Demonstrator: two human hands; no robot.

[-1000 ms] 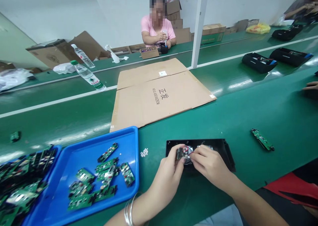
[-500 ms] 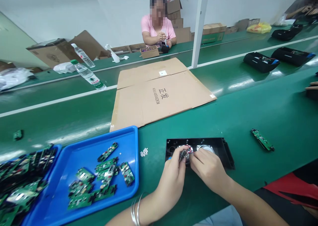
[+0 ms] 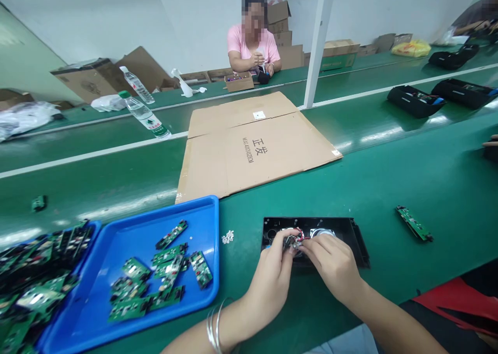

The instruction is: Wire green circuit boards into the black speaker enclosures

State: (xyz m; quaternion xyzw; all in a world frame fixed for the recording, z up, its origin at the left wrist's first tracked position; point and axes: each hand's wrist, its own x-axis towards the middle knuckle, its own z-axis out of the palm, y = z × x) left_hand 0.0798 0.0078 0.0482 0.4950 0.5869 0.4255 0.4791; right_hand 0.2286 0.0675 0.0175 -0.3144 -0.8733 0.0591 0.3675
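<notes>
A black plastic housing (image 3: 350, 235) with round speaker drivers lies on the green bench in front of me. Over its left part, my left hand (image 3: 270, 279) and my right hand (image 3: 332, 263) meet, fingers pinched on a small circuit board with red wires (image 3: 294, 238). Both hands are closed on that part and rest on the housing. Silver bangles (image 3: 213, 328) sit on my left wrist.
A blue tray (image 3: 116, 250) with several green circuit boards stands to the left, beside a second heaped tray (image 3: 35, 286). White screws (image 3: 227, 236), a loose board (image 3: 413, 223), flat cardboard (image 3: 252, 146), water bottles (image 3: 146, 116) and black housings (image 3: 414, 101) lie about. A person in pink (image 3: 252, 45) works across the bench.
My hands have lowered the small wired board closer onto the housing. The view has shifted slightly; the hands stay together over the same spot.
</notes>
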